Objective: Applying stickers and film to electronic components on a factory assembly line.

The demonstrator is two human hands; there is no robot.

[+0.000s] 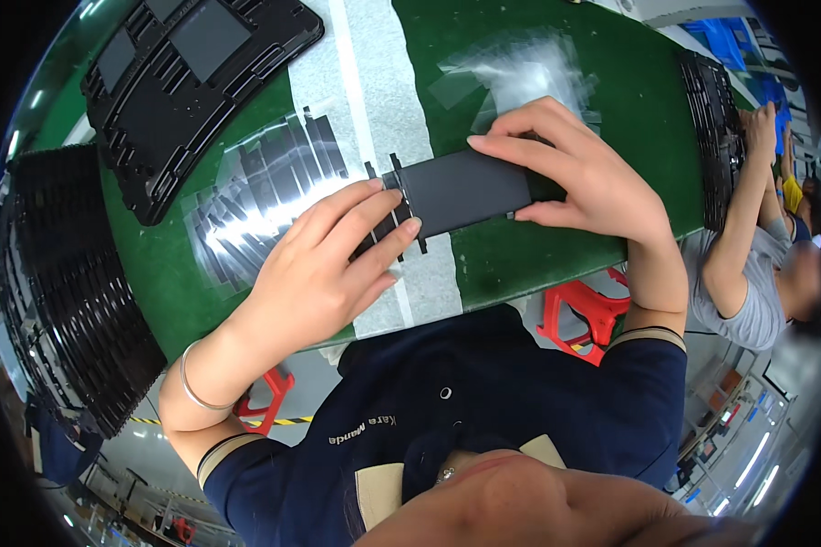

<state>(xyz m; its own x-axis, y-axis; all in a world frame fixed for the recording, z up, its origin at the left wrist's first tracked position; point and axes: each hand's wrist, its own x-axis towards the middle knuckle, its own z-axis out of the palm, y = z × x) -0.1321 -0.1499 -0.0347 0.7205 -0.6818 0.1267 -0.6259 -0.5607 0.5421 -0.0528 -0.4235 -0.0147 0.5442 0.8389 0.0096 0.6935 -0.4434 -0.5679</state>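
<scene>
The right hand (586, 173) holds a flat, dark-grey rectangular panel (465, 190) by its long edges over the green surface (497, 266); the left hand (317, 264) lays its fingers on slim black strips (405, 193) beside the panel; whether gripping, I cannot tell.

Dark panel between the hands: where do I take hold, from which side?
Probably across both long edges near the right end, from the right: the dark panel is a flat rectangle, the right hand spans it there, and the left hand crowds its left end.
</scene>
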